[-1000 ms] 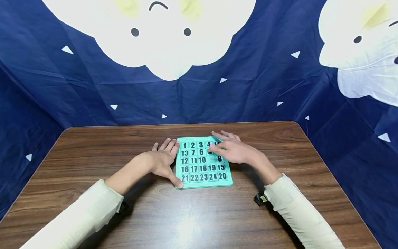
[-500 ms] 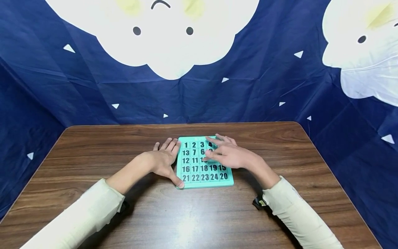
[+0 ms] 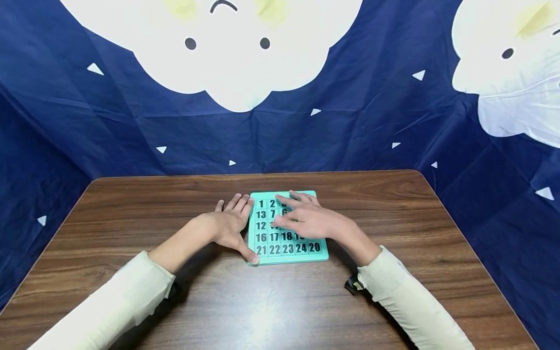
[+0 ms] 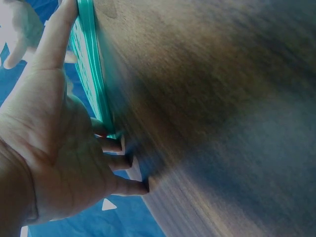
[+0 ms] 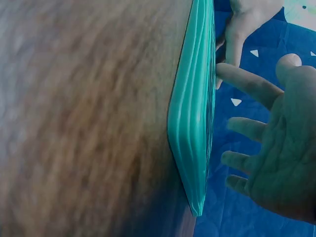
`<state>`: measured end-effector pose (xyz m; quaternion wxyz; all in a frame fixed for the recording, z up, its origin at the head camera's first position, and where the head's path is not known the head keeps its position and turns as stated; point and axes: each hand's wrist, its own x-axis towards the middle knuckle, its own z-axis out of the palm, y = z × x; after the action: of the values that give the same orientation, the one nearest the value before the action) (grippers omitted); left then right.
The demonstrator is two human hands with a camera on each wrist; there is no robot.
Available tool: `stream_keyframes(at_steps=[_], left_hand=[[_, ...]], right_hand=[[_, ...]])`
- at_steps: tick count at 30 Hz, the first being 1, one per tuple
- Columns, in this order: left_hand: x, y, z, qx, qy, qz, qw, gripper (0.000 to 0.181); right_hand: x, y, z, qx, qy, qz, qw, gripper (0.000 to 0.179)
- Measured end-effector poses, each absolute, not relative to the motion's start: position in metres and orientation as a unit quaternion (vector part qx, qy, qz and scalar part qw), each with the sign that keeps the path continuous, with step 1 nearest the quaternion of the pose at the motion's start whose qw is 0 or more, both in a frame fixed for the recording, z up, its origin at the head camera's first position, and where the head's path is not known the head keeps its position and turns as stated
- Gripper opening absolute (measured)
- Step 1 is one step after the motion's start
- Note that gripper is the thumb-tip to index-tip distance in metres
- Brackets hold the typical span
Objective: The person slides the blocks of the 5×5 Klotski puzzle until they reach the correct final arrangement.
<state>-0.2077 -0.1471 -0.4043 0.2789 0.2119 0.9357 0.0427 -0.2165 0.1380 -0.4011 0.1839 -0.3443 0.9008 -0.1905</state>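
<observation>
A turquoise number slide puzzle (image 3: 288, 259) with black-numbered tiles lies flat on the wooden table. Along its left edge rests my left hand (image 3: 228, 228), fingers spread, the thumb at the near left corner. In the left wrist view, that hand's palm (image 4: 54, 148) faces the puzzle's side (image 4: 91, 64). My right hand (image 3: 312, 222) is over the tiles and hides several on the right side. One of its fingertips meets the tile face in the third row, near the 11; the right wrist view shows this finger (image 5: 247, 83) against the puzzle, the others stretched out above it.
The brown wooden table (image 3: 197, 311) has rounded far corners. A dark blue cloth (image 3: 358, 131) with white clouds and small triangles hangs behind and on both sides. A small black device (image 3: 353, 285) sits under the right sleeve cuff.
My right hand has moved left across the puzzle, from the 4 and 9 area to near the 11. The 8, earlier visible, is covered now. My left hand stays at the edge.
</observation>
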Motion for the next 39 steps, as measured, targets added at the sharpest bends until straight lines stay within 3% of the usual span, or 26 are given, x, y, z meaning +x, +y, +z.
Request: stream_keyframes(at_steps=[9, 17, 25, 32, 39], left_hand=[[-0.207, -0.149, -0.405, 0.211, 0.936, 0.044, 0.279, 0.171], [-0.207, -0.151, -0.405, 0.209, 0.936, 0.037, 0.282, 0.170], [-0.207, -0.148, -0.403, 0.213, 0.935, 0.042, 0.279, 0.171], [-0.207, -0.150, -0.404, 0.210, 0.935, 0.041, 0.281, 0.171], [-0.207, -0.149, -0.403, 0.209, 0.935, 0.041, 0.284, 0.171]], right_hand=[[-0.218, 0.136, -0.397, -0.327, 0.912, -0.196, 0.150, 0.059], [-0.209, 0.106, -0.403, -0.349, 0.904, -0.160, 0.190, 0.062], [-0.219, 0.114, -0.391, -0.342, 0.908, -0.180, 0.163, 0.057], [-0.225, 0.100, -0.395, -0.335, 0.906, -0.162, 0.204, 0.068], [-0.227, 0.106, -0.388, -0.354, 0.889, -0.155, 0.248, 0.058]])
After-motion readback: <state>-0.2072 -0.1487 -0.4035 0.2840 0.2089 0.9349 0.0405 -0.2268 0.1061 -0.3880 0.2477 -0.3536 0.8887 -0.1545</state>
